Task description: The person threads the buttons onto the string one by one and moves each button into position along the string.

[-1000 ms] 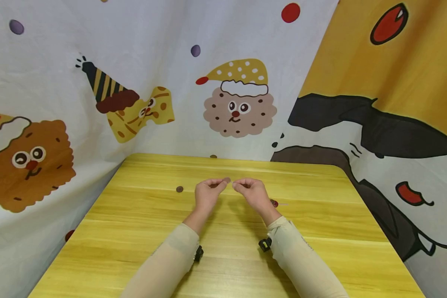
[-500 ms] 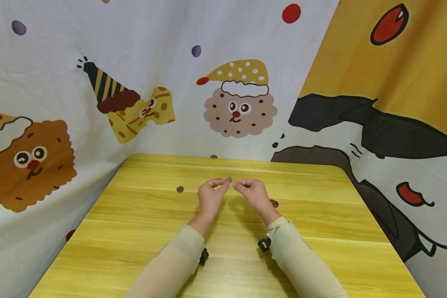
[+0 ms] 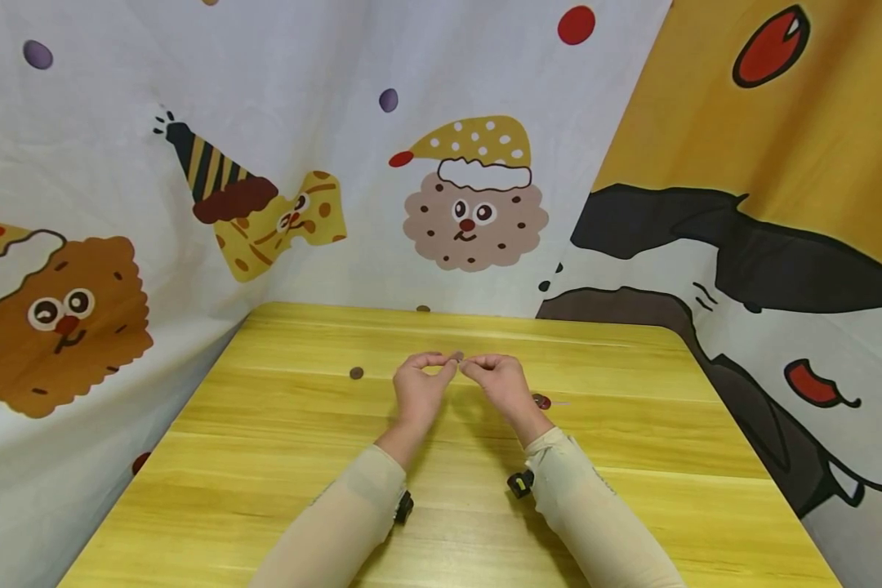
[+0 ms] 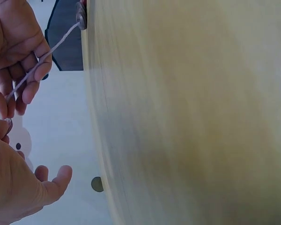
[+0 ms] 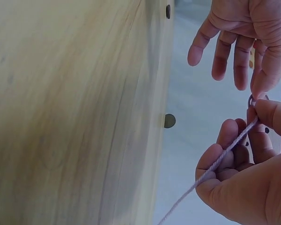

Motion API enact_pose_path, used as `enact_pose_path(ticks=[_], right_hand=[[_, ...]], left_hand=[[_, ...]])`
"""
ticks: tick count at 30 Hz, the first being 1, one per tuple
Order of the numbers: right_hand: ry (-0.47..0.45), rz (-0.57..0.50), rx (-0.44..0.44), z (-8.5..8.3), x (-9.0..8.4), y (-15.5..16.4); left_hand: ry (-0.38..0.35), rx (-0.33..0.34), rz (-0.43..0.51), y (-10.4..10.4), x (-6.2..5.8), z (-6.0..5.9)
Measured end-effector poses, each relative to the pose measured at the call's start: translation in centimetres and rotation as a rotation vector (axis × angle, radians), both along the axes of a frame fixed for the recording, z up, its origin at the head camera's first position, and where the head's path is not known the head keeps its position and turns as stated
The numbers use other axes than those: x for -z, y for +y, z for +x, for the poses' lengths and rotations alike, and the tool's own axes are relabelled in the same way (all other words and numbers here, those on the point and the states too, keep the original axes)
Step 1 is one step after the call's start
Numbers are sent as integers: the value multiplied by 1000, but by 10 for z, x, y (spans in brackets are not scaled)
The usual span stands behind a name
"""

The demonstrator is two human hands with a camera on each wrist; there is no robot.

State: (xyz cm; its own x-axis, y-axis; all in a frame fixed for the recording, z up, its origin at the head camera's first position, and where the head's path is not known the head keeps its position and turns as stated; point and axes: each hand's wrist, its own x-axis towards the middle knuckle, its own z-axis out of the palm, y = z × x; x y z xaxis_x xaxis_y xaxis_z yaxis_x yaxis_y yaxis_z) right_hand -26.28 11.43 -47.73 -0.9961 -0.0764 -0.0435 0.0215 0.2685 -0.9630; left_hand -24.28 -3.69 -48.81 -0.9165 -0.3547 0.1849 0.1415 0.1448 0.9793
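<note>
Two hands meet over the middle of the yellow wooden table [image 3: 632,490], lifted just above the top.

Left hand [image 3: 417,390]: thumb and forefinger pinch a small round bead [image 3: 456,357] at its 1 o'clock; the other fingers hang loosely spread. In the right wrist view the bead [image 5: 253,100] shows as a small ring at the fingertips.

Right hand [image 3: 501,385]: fingers curled, grip closed on a thin pale purple string [image 5: 215,166]. The string end points at the bead, touching or nearly so; whether it has entered the hole cannot be told. In the left wrist view the string [image 4: 42,58] runs from this hand [image 4: 16,47] down to the table edge.

Around the hands:
- brown bead [image 3: 356,373] lying on the table at 9 o'clock of the left hand, well apart.
- dark red bead [image 3: 541,401] on the table just beside the right wrist, at 3 o'clock.
- another small brown bead [image 3: 422,309] at the far table edge, 12 o'clock.

Open room: bare tabletop wide on all sides of the hands, most of it toward 6 o'clock, crossed by both sleeved forearms. A cartoon-printed cloth [image 3: 265,122] hangs close against the far, left and right edges. Nothing on the table stands between the two hands.
</note>
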Motion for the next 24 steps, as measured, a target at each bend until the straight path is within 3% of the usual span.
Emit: enact_pose_path(ticks=[9, 17, 24], right_hand=[[-20, -29, -10, 1, -1, 1], [-10, -52, -15, -1, 3, 2], [-24, -59, -13, -1, 2, 3]], left_hand=[[44, -32, -106, 2, 1, 0], [86, -26, -132, 3, 2, 1], [132, -28, -213, 3, 3, 0]])
